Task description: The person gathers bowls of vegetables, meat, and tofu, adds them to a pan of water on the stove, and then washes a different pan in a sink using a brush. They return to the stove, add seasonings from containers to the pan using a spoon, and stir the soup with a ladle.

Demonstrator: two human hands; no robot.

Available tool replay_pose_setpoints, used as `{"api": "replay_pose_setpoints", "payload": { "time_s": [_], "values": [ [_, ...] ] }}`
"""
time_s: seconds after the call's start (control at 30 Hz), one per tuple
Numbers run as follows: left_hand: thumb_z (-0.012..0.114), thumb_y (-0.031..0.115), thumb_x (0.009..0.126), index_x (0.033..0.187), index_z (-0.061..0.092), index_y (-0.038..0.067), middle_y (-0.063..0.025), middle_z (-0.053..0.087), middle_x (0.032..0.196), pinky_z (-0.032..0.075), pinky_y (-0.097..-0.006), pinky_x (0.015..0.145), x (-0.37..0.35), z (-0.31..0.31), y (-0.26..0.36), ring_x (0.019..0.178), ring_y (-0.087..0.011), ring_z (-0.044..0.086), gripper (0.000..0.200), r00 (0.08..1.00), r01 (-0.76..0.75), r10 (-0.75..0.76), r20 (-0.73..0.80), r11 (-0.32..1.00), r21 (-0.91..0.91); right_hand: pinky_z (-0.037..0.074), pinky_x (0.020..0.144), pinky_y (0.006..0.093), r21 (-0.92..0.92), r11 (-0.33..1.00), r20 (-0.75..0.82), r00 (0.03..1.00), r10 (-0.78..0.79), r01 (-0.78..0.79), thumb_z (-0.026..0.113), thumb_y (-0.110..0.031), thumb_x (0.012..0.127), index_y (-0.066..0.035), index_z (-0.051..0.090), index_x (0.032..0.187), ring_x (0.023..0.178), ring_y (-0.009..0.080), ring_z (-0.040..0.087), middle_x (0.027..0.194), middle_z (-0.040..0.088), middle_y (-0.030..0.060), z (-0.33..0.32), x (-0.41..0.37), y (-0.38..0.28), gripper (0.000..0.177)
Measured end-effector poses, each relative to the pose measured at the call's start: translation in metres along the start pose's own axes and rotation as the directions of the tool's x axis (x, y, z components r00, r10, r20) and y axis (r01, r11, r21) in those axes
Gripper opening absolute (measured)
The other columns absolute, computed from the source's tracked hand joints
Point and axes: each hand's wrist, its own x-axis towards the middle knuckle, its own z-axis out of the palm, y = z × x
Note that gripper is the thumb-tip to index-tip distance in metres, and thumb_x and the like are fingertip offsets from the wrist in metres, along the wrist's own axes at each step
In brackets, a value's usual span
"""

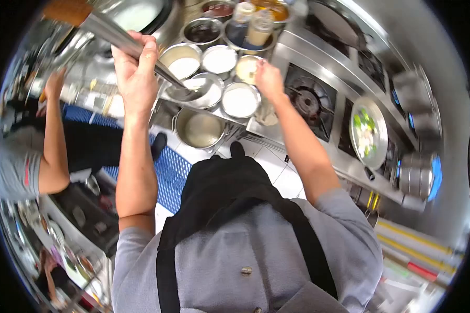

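Note:
My left hand [136, 73] is closed around the metal shaft of a long ladle [112, 35] with a wooden handle end. The ladle's head rests at a steel bowl [210, 94] in front of me. My right hand [269, 78] reaches over a bowl of pale yellowish seasoning [245, 69], fingertips pinched together at its edge; what they hold is hidden. Around these stand a bowl of white powder [240, 100], another white-filled bowl [219, 58] and a steel bowl with white contents [183, 67].
Squeeze bottles [259, 28] stand in a tub behind the bowls. To the right are a gas burner [310, 101] and a wok [369, 148] with green and white vegetables. A pot of cloudy liquid [201, 128] sits below the counter. A co-worker [21, 161] stands at left.

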Motion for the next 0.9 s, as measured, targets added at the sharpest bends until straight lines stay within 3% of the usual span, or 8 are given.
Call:
{"api": "replay_pose_setpoints", "payload": {
  "time_s": [0.1,0.17,0.23,0.37,0.43,0.57,0.7,0.9],
  "values": [
    [0.055,0.004,0.097,0.121,0.044,0.006,-0.0028,0.054,0.097,0.041,-0.0268,0.085,0.019,0.041,0.002,0.089,-0.0106,0.05,0.027,0.97,-0.111,0.061,0.234,0.972,0.208,0.052,0.085,0.0472,0.273,0.923,-0.017,0.958,0.286,-0.271,0.053,-0.025,0.094,0.007,0.062,0.096,0.093,0.0399,0.066,0.091,0.067,0.025,-0.007,-0.013,0.007,0.034],
    [0.054,0.005,0.096,0.124,0.04,0.005,-0.0032,0.053,0.096,0.044,-0.0268,0.081,0.025,0.076,0.007,0.087,-0.0114,0.051,0.031,0.889,-0.22,0.083,0.45,0.941,0.259,0.051,0.085,0.0478,0.011,0.945,-0.085,0.941,0.327,-0.327,0.057,-0.031,0.092,0.009,0.063,0.095,0.092,0.0429,0.065,0.089,0.067,0.026,-0.049,-0.039,0.003,0.04],
    [0.053,0.005,0.096,0.123,0.043,0.004,-0.0093,0.056,0.099,0.046,-0.032,0.084,0.014,0.12,0.005,0.091,-0.0197,0.055,0.029,0.824,-0.206,0.071,0.563,0.962,0.179,0.054,0.08,0.045,0.283,0.83,0.153,0.877,0.456,-0.481,0.058,-0.04,0.094,0.008,0.064,0.097,0.087,0.0384,0.068,0.088,0.068,0.0235,-0.122,-0.063,-0.013,0.048],
    [0.053,-0.012,0.071,0.117,0.057,0.006,-0.0147,0.053,0.102,0.043,-0.044,0.09,-0.022,0.199,0.005,0.103,-0.0368,0.051,0.05,0.359,-0.572,0.406,0.841,0.807,-0.146,0.057,0.06,0.0332,0.803,-0.16,0.594,0.796,0.12,-0.575,0.035,-0.055,0.1,0.008,0.056,0.12,0.074,0.0212,0.067,0.084,0.065,0.0122,-0.25,-0.134,-0.035,0.069],
    [0.057,-0.005,0.074,0.111,0.062,0.018,-0.0096,0.048,0.092,0.042,-0.0405,0.083,-0.041,0.236,0.006,0.095,-0.03,0.049,0.043,0.11,-0.66,0.422,0.9,0.708,-0.252,0.054,0.048,0.0293,0.784,-0.358,0.563,0.824,0.065,-0.508,0.026,-0.055,0.102,0.007,0.048,0.13,0.065,0.0186,0.065,0.088,0.064,0.0148,-0.301,-0.166,-0.06,0.072],
    [0.065,0.025,0.081,0.11,0.059,0.025,-0.0044,0.049,0.097,0.04,-0.043,0.09,-0.077,0.309,0.012,0.102,-0.025,0.05,0.029,-0.17,-0.692,0.602,0.78,0.491,-0.53,0.035,0.033,0.0243,0.875,-0.265,0.481,0.796,0.367,-0.406,0.058,-0.012,0.09,-0.001,0.051,0.128,0.045,0.0091,0.045,0.078,0.057,0.0077,-0.331,-0.222,-0.052,0.04],
    [0.065,0.01,0.078,0.131,0.054,0.023,-0.0084,0.052,0.111,0.04,-0.0429,0.093,-0.127,0.356,0.014,0.108,-0.0281,0.051,0.056,-0.061,-0.804,0.57,0.819,0.459,-0.379,0.034,0.036,0.0228,0.922,-0.039,0.32,0.703,0.635,-0.384,0.061,-0.007,0.084,-0.001,0.054,0.126,0.045,0.0063,0.041,0.071,0.051,0.0011,-0.366,-0.259,0.0,0.042],
    [0.063,0.015,0.085,0.116,0.06,0.007,-0.0161,0.058,0.101,0.05,-0.043,0.083,-0.229,0.336,-0.047,0.093,-0.0327,0.061,0.032,-0.156,-0.298,0.018,0.988,0.952,-0.065,0.039,0.036,0.0243,0.567,0.252,0.19,0.422,0.886,-0.784,0.052,-0.002,0.083,-0.002,0.058,0.118,0.043,0.007,0.044,0.065,0.048,0.0003,-0.429,-0.337,0.149,0.036]
  ]
}}
